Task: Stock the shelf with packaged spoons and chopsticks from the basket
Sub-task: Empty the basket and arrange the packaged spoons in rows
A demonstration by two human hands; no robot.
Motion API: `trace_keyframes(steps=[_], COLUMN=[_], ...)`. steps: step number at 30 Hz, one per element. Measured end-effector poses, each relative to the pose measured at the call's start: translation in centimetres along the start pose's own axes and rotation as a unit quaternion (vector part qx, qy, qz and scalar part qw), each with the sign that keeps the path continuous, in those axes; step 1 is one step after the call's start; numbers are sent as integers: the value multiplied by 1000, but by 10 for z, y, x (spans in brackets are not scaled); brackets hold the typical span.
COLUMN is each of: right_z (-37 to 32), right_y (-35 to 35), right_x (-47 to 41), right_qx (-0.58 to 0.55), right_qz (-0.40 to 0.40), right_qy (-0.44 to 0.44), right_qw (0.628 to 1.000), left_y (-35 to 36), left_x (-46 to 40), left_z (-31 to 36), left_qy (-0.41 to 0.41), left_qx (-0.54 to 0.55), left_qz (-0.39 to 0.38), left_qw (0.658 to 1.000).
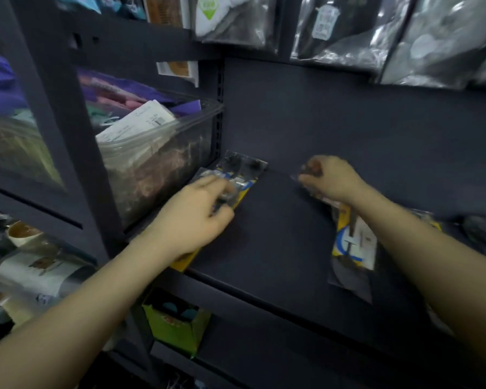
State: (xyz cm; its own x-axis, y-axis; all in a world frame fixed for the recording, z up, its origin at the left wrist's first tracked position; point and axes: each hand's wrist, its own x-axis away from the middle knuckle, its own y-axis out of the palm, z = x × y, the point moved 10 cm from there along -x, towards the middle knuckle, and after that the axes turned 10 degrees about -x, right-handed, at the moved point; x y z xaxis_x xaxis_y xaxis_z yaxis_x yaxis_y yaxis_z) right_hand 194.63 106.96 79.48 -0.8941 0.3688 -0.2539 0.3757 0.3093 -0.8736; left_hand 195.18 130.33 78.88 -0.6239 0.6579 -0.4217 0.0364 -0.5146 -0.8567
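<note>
Dark shelf (278, 220): fingers (222, 192) atop packet (243, 171).

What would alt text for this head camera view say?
Two hands set yellow-backed utensil packets on a dark shelf: the left hand on one packet, the right hand gripping another packet. A clear plastic bin sits left.

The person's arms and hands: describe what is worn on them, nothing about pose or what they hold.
Both forearms are bare up to the picture's edge, with no sleeves in view. The left hand and right hand wear no gloves. No watch or wristband shows; the picture is too blurred to rule out rings.
</note>
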Motion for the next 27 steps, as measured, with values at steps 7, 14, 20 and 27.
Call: trace_keyframes(steps=[7, 14, 20, 27], right_z=[37, -28, -33, 18], right_y=[5, -80, -83, -56], right_x=[-8, -1, 29, 62], right_qx=[-106, -287, -363, -128], right_qz=[-78, 39, 54, -17], right_qy=[31, -182, -203, -123], right_qw=[991, 939, 908, 984], left_y=[49, 73, 70, 47], left_x=[-55, -91, -103, -124], left_z=[38, 71, 94, 44], left_qy=[-100, -149, -95, -130], left_qx=[225, 388, 394, 357], left_qz=[-47, -39, 28, 117], left_qw=[968, 909, 914, 918])
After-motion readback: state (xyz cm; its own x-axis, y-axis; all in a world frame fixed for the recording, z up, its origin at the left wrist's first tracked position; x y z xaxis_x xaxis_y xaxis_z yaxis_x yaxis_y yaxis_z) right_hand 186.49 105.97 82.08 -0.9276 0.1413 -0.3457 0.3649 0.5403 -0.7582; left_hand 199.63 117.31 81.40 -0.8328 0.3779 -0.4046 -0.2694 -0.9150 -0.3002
